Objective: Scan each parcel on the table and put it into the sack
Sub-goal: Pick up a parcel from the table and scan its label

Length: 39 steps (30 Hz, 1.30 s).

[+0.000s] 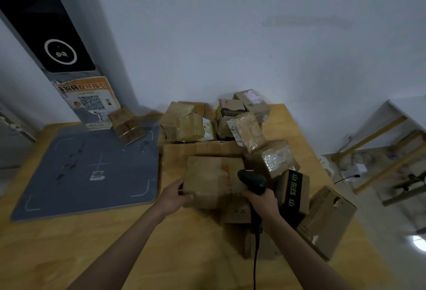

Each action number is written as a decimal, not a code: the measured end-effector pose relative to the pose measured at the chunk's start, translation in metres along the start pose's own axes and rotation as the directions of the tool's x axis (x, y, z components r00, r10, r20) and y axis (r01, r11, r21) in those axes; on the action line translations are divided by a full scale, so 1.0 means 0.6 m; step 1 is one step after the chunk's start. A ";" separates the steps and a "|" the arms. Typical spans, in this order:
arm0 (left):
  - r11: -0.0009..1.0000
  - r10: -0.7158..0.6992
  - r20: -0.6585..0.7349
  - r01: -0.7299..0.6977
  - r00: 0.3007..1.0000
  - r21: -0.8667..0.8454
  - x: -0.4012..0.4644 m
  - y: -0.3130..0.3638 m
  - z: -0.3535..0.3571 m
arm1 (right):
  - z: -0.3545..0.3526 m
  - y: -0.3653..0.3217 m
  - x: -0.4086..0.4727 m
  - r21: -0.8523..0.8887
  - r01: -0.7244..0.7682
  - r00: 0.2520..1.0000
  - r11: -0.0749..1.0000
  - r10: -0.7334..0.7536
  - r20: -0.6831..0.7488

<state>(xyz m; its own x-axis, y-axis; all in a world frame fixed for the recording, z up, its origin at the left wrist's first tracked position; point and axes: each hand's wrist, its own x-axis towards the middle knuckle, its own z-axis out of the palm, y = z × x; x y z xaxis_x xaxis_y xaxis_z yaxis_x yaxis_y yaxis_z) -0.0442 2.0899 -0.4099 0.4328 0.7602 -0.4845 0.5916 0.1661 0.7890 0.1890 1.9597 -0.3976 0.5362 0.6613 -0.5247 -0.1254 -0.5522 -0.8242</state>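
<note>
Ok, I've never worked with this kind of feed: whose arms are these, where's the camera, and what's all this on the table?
There is one picture, from a camera worn on a person's head, looking forward and down, so the two bare arms are that person's own. The left hand grips the side of a flat cardboard parcel. The right hand holds a black corded barcode scanner over that parcel. More taped cardboard parcels are heaped on the wooden table. At left lies a grey mat with white corner marks, one small box at its far edge. Behind it stands a tall kiosk bearing a QR-code poster. No sack is in view.
</note>
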 end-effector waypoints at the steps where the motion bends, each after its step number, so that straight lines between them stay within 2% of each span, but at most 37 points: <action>1: 1.000 0.025 -0.006 -0.025 1.000 -0.015 -0.011 -0.003 -0.004 | 0.001 0.003 -0.014 0.013 0.010 1.000 1.000 -0.009 -0.014; 5: 0.996 0.079 -0.099 -0.084 0.992 -0.043 -0.067 -0.001 -0.021 | 0.012 0.010 -0.073 0.104 0.074 0.995 0.992 -0.066 -0.070; 9: 0.981 0.179 -0.247 -0.192 0.952 -0.032 -0.130 0.014 -0.040 | 0.030 -0.004 -0.136 0.229 0.132 0.985 0.964 -0.101 -0.143; 14: 0.944 0.263 -0.313 -0.311 0.912 -0.112 -0.198 0.025 -0.089 | 0.042 -0.057 -0.219 0.489 0.197 0.980 0.850 -0.182 -0.078; 20: 0.863 0.387 -0.394 -0.478 0.833 -0.164 -0.254 0.040 -0.166 | 0.072 -0.114 -0.286 0.506 0.303 0.943 0.807 -0.331 -0.038; 26: 0.817 0.469 -0.408 -0.561 0.783 -0.137 -0.268 0.044 -0.217 | 0.097 -0.153 -0.330 0.481 0.399 0.889 0.781 -0.459 0.008; 29: 0.837 0.446 -0.389 -0.529 0.806 -0.137 -0.261 0.041 -0.220 | 0.109 -0.170 -0.346 0.527 0.427 0.862 0.735 -0.506 0.006; 31: 0.883 0.402 -0.354 -0.460 0.844 -0.096 -0.252 0.047 -0.219 | 0.119 -0.174 -0.355 0.457 0.497 0.843 0.737 -0.535 -0.054; 33: 0.923 0.356 -0.351 -0.385 0.866 -0.015 -0.253 0.066 -0.220 | 0.128 -0.172 -0.358 0.282 0.621 0.779 0.731 -0.615 -0.122; 35: 0.921 0.359 -0.390 -0.390 0.848 0.000 -0.266 0.102 -0.228 | 0.137 -0.168 -0.363 0.163 0.750 0.661 0.641 -0.736 -0.148; 37: 0.894 0.347 -0.411 -0.430 0.843 -0.125 -0.292 0.149 -0.235 | 0.145 -0.166 -0.368 0.062 0.869 0.495 0.491 -0.859 -0.131; 39: 0.843 0.272 -0.375 -0.407 0.886 -0.350 -0.320 0.194 -0.245 | 0.150 -0.164 -0.367 -0.010 0.934 0.356 0.358 -0.930 -0.096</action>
<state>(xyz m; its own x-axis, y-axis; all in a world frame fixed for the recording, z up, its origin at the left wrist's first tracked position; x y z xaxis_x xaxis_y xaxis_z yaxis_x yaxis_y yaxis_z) -0.1585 2.0559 -0.1694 0.2893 0.9545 -0.0728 0.0843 0.0504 0.9952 0.0085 1.9140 -0.2203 0.3874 0.6998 0.6002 0.4639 0.4147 -0.7828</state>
